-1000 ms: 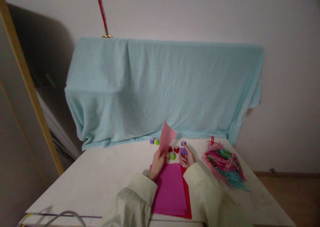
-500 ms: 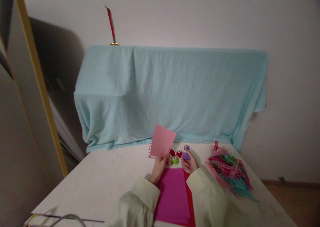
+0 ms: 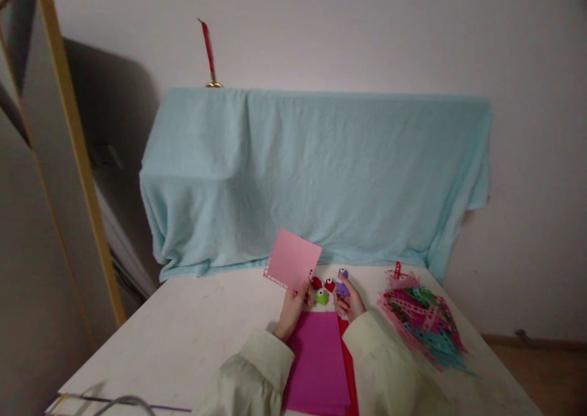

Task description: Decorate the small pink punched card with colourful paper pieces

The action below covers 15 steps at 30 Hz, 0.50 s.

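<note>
My left hand (image 3: pixel 291 311) holds a light pink paper sheet (image 3: pixel 292 260) by its lower right corner; the sheet stands tilted above the white table (image 3: pixel 197 336) and has a row of punched holes along its left edge. My right hand (image 3: pixel 350 303) grips a small purple paper punch (image 3: pixel 342 289). Between the hands lie a green punch (image 3: pixel 321 297) and two red punches (image 3: pixel 323 282), with another purple punch (image 3: pixel 343 273) just behind. A stack of magenta paper (image 3: pixel 318 361) over red paper lies under my forearms.
A heap of punched paper strips (image 3: pixel 424 321) in pink, teal and green lies at the table's right. A light blue cloth (image 3: pixel 316 171) drapes a bulky object behind the table. A wood-framed mirror (image 3: pixel 50 153) leans at the left. Cables (image 3: pixel 105 402) lie at the near left edge.
My left hand has turned the pink sheet from edge-on to facing me and tilted it leftward. The right hand keeps hold of the purple punch. The camera has shifted slightly.
</note>
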Each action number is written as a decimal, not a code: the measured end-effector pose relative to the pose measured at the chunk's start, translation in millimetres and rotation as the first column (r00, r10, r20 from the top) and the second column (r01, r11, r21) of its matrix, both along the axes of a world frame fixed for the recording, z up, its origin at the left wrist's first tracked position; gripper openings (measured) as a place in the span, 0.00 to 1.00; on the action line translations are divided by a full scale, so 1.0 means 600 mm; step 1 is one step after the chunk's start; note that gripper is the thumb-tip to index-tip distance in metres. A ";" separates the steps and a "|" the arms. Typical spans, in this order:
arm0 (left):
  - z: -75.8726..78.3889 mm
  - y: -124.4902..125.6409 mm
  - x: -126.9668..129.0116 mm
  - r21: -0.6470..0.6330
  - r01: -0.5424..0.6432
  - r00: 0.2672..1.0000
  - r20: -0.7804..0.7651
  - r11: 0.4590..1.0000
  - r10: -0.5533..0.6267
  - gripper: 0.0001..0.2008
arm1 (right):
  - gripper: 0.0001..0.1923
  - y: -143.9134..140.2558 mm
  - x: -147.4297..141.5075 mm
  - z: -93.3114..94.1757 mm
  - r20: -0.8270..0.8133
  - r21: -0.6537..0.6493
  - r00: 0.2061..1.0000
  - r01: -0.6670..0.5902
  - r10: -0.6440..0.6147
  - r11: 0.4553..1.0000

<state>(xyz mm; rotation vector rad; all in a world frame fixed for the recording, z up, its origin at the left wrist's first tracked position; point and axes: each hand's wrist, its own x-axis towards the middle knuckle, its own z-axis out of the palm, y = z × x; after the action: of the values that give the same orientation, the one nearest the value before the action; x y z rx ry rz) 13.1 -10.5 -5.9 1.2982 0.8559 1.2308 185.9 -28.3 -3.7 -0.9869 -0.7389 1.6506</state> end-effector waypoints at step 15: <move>0.005 -0.004 0.004 -0.184 -0.076 0.997 0.007 0.980 0.079 0.28 | 0.29 0.000 0.001 -0.005 0.030 0.052 0.999 -0.015 0.013 0.999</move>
<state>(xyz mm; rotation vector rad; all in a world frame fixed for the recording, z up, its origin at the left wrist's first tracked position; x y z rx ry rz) 15.5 -12.6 -3.1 1.1160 0.9936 1.1906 186.6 -28.5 -6.4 -0.9731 -0.8061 1.6240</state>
